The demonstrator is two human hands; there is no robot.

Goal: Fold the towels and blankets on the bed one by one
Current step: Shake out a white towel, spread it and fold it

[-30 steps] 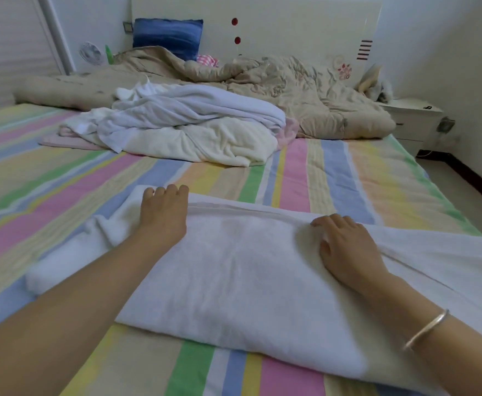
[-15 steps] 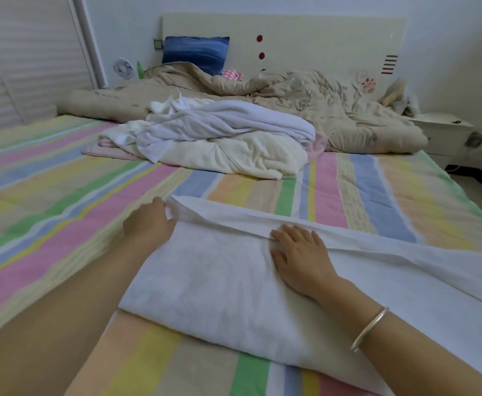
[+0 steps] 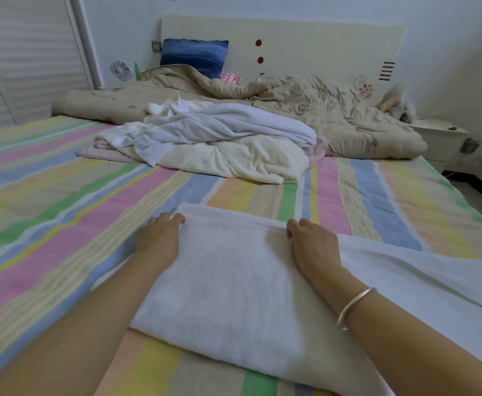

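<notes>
Both hands grip the white towel (image 3: 234, 281), which lies on the near part of the striped bed (image 3: 62, 224).
Arms stretched forward; left hand (image 3: 159, 238) pinches its far-left corner with curled fingers, right hand (image 3: 314, 247) clutches the far edge.

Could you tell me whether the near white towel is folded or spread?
Partly folded: the towel is doubled at left, single-layered at right.
</notes>
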